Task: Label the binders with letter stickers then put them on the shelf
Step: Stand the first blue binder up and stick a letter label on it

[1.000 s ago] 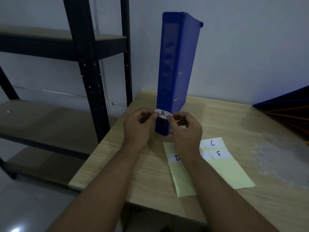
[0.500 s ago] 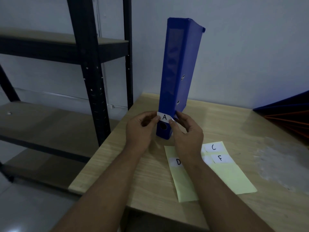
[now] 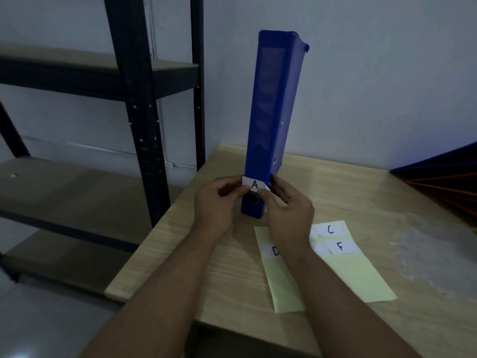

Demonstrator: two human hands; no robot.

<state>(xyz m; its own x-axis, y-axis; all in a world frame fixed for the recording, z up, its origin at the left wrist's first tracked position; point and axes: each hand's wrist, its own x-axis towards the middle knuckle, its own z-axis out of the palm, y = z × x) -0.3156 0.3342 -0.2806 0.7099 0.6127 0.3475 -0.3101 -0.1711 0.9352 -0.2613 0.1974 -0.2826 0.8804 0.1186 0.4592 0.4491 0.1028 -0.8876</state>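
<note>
The blue binder [image 3: 273, 120] stands upright on the table [image 3: 180, 254] at 12 o'clock, spine facing the person. The left hand [image 3: 216, 202] at 9 o'clock and the right hand [image 3: 289, 210] at 3 o'clock each pinch an end of the A sticker [image 3: 254, 185] across its lower spine.

Head camera looks forward and down; seemingly close over table [image 3: 335, 192].

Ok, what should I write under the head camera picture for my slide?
The left hand and right hand hold an A sticker against the upright blue binder on the table.
</note>
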